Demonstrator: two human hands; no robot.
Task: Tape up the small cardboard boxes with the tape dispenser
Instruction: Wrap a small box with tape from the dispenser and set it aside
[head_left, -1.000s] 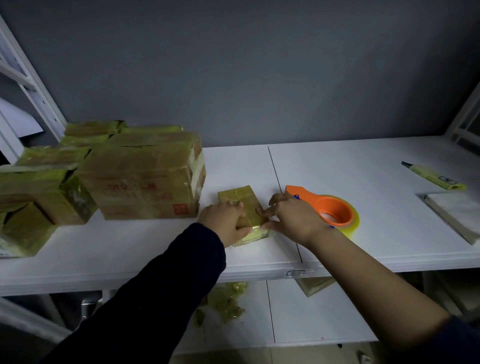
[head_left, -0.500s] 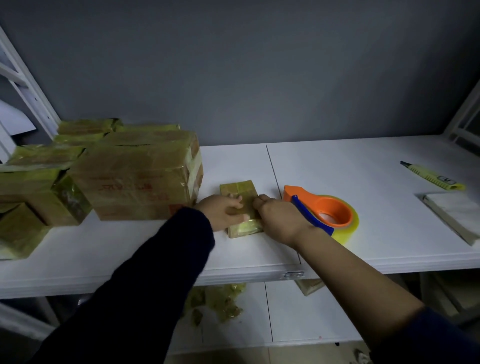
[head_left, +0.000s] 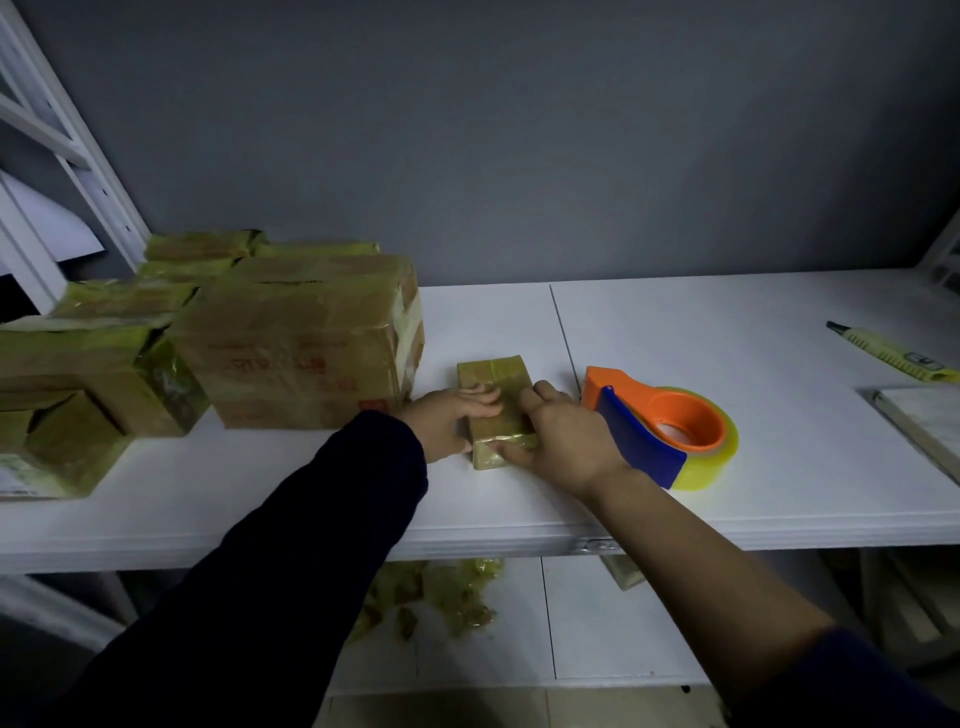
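Observation:
A small cardboard box (head_left: 492, 372) wrapped in yellowish tape lies flat on the white shelf (head_left: 675, 322), near the middle. My left hand (head_left: 451, 421) rests on its left side with fingers laid across the top. My right hand (head_left: 563, 439) grips the box's near right corner, thumb along the near end and fingers over the right edge. The orange and blue tape dispenser (head_left: 657, 431) with its yellowish roll lies on the shelf just right of my right hand, untouched.
A large taped carton (head_left: 301, 343) stands just left of the small box, with several more taped boxes (head_left: 88, 374) beyond it at the far left. A yellow utility knife (head_left: 893, 353) and a flat white pad (head_left: 924, 421) lie at the right. Tape scraps (head_left: 441, 597) lie on the lower shelf.
My left fingers have slid onto the box's top. My right hand has moved from the box's right side down round its near right corner. The dispenser has stayed put.

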